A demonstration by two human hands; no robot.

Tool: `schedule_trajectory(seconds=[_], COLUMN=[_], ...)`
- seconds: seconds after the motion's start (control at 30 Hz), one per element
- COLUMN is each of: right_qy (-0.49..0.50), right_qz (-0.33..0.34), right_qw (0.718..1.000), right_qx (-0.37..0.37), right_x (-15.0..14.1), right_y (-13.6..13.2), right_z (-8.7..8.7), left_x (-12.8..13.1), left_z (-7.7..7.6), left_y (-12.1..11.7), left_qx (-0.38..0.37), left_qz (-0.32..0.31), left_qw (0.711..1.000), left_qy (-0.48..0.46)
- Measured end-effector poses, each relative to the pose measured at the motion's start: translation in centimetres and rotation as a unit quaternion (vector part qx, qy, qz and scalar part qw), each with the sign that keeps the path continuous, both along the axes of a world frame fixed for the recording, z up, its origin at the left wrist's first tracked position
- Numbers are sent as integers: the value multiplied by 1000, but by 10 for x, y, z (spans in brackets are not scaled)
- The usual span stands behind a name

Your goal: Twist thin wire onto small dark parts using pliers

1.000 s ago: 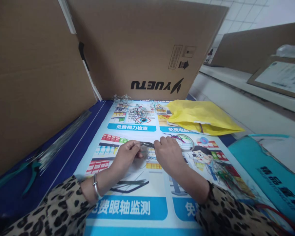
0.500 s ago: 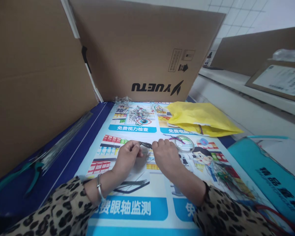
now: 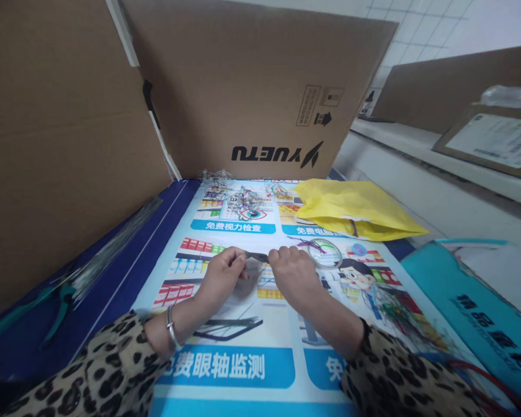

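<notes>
My left hand (image 3: 223,276) and my right hand (image 3: 294,272) meet over a printed poster (image 3: 234,365) on the table. Both pinch a thin dark wire-like piece (image 3: 257,256) that spans the gap between their fingertips. A faint clear loop hangs just below it. I cannot make out what the piece is. A roll of clear tape (image 3: 325,252) lies right behind my right hand. A silver bangle (image 3: 170,328) sits on my left wrist.
Cardboard walls (image 3: 252,81) stand behind and to the left. A yellow bag (image 3: 356,208) lies at the back right. Green-handled pliers (image 3: 47,301) and a bundle of metal wires (image 3: 113,243) lie left. Coloured wire tangles (image 3: 395,307) lie right, a teal bag (image 3: 473,301) beyond.
Both hands stay pinched on the thin piece, with only slight finger shifts. The view has barely moved.
</notes>
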State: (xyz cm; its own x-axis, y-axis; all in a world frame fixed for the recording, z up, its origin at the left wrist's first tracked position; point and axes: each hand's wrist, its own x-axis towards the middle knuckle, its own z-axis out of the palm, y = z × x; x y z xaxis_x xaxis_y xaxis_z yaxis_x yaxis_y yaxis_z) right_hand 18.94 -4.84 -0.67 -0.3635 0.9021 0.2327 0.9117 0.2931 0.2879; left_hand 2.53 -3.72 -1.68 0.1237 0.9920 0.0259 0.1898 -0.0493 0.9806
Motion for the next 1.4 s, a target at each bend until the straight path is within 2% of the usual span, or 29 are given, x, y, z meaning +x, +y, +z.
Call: schedule_trajectory(seconds=[0.2, 0.43, 0.63, 0.8, 0.9, 1.07, 1.2, 1.4], right_qy=[9, 23, 45, 75, 98, 110, 94, 65], right_qz=[15, 27, -7, -35, -20, 48, 76, 110], right_qw=[1000, 999, 993, 987, 987, 991, 993, 991], right_qx=[-19, -30, -110, -140, -122, -53, 6, 45], right_x=[9, 13, 14, 18, 21, 24, 25, 26], right_y=[3, 4, 3, 8, 10, 11, 12, 11], right_z=[-1, 2, 10, 9, 6, 0, -2, -3], left_x=[-4, -13, -16, -18, -19, -20, -21, -22], left_z=[4, 5, 13, 10, 8, 9, 9, 10], left_y=[8, 13, 15, 17, 18, 20, 21, 20], left_qx=[-63, -44, -69, -74, -77, -76, -72, -56], left_qz=[-85, -129, -178, -201, -195, -202, -220, -269], left_qw=[994, 991, 982, 977, 977, 976, 973, 961], left_qy=[-28, 0, -8, -17, -22, -27, -9, 25])
